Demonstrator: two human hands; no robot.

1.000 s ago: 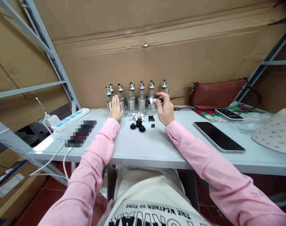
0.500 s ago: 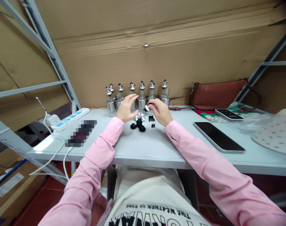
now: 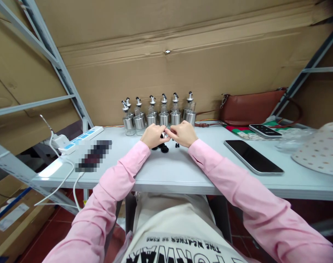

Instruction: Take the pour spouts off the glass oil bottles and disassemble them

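Over the middle of the table, my left hand (image 3: 152, 136) and my right hand (image 3: 183, 133) have come together, their fingertips meeting. Both are closed around a small silvery round piece (image 3: 164, 135), mostly covered by the fingers. Just below them lie black round stoppers (image 3: 164, 149), partly hidden by my left hand. Two tiny black pieces (image 3: 177, 145) sit by my right hand. Behind the hands stands a row of several glass bottles with steel sleeves (image 3: 164, 118), topped with pourer spouts.
A white power strip (image 3: 84, 137) and a blurred-out dark object (image 3: 94, 156) lie at left on the table (image 3: 172, 175). At right are a phone (image 3: 252, 156), a brown bag (image 3: 251, 107), a second dark device (image 3: 265, 131) and a dotted cloth item (image 3: 317, 155).
My left hand, earlier spread open, has closed and moved right to meet my right hand. The silvery piece, held in the right hand before, is now between both hands, slightly lower.
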